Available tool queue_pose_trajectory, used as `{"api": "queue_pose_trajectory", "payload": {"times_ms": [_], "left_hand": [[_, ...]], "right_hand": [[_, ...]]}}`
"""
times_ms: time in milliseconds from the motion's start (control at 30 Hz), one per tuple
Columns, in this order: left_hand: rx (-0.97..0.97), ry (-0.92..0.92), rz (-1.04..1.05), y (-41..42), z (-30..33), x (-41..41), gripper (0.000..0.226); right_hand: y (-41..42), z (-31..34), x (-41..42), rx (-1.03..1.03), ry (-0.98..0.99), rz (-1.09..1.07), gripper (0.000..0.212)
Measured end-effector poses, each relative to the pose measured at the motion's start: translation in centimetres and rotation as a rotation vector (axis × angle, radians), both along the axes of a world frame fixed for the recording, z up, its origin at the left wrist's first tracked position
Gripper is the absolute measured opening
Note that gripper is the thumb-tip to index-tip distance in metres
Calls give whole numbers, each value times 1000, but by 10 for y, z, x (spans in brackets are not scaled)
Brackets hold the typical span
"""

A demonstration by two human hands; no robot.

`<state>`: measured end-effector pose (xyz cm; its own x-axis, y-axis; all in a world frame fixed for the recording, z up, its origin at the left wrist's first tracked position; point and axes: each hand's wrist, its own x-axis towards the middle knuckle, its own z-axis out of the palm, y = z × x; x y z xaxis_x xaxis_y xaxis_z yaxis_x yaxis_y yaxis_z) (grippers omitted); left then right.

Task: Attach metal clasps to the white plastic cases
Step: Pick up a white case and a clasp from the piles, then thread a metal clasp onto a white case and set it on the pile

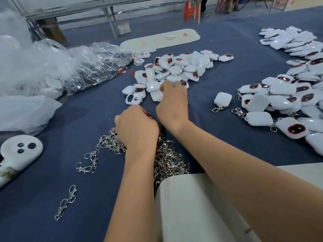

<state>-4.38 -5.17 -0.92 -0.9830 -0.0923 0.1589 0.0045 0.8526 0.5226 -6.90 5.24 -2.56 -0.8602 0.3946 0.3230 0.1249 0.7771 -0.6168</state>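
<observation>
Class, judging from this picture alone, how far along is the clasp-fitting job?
Done: cases with clasps heaped at right. In hand: the left hand is in the loose clasp pile while the right hand reaches the middle pile of bare cases. Left: that pile and many clasps.

A dark blue cloth (227,41) covers the worktop. Beyond it stand a grey metal bench frame (108,7) and an orange stool (190,9) on a pale floor.
</observation>
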Motion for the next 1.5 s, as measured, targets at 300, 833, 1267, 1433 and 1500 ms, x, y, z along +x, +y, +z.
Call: {"api": "queue_pose_trajectory", "payload": {"times_ms": [300,833,1267,1433,1500], "left_hand": [[-63,7,-4,-1,-3,-6,19],[52,7,-185,-1,7,3,16],[-190,-380,-611,11,29,14,19],[254,-208,-584,30,17,17,21],[499,-162,-518,38,10,20,16]], "right_hand": [[14,-8,-11,418,-129,-14,44],[97,-7,42,287,-170,-208,29],[81,6,87,-69,-37,-27,38],[92,1,103,-342,121,114,15],[95,0,105,-439,136,207,16]]}}
